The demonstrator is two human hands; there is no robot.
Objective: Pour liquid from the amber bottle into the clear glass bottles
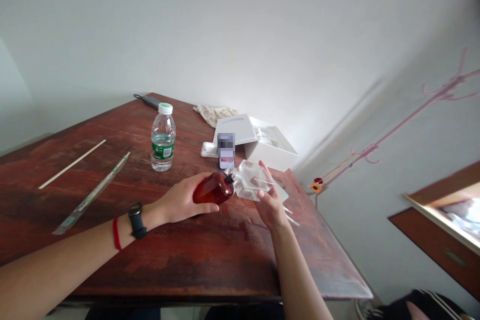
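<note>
My left hand (187, 196) grips a reddish-brown bottle (212, 189) near the center of the frame, its dark neck pointing right, while my right hand (270, 204) grasps a clear, angular bottle (252, 180) just right of center, its neck pointing left. The two bottle mouths meet, or nearly so; I cannot tell whether they touch. Both bottles are tilted well over above a worn, red-brown wooden table (150, 270). A black watch (137, 220) and a red band (117, 233) circle my left wrist at lower left of center. Upright at left of center stands a water bottle (162, 147) with a white cap and green label, partly filled. A bare pale stick (73, 164) and a wrapped one (93, 192) lie at the left of the frame. Just beyond my bottles, a phone (226, 151) with a lit, partly blurred screen leans near an open white box (268, 152), a small white case (208, 149) beside it. A crumpled patterned cloth (213, 114) lies behind them, against the wall. At right, a pink coat rack (401, 122) slants across the frame.
</note>
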